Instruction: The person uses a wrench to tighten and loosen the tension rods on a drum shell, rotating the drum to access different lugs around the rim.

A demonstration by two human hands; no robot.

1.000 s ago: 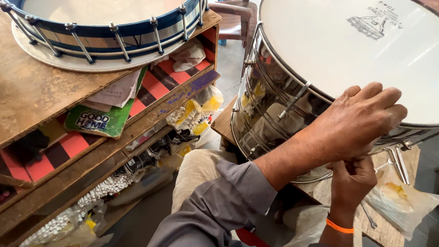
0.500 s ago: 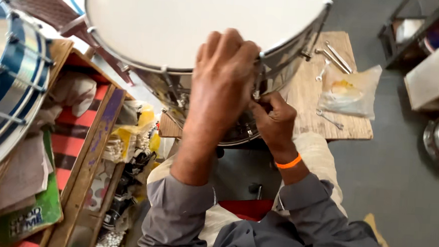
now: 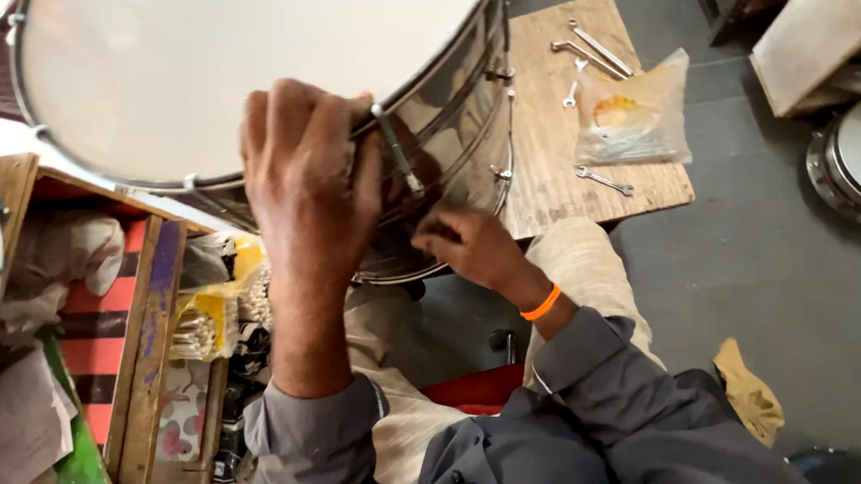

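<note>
— Steel-shelled drum [image 3: 455, 145], white skin up and tilted, propped between the knees against the wooden desk [image 3: 552, 170]; swung round since a second ago, head now filling the upper left

— Meaning for the work?

— Same tension rod [image 3: 396, 152] kept under the fingers, so likely one lug being seen to. Rod slanted, long axis from rim down the shell

— Grips?

— Left hand [image 3: 306, 177] clamped over rim and rod; right hand [image 3: 470, 246] pinched low on the shell, contents hidden. Spanners [image 3: 606, 180] and plastic bag [image 3: 634, 110] beyond
</note>
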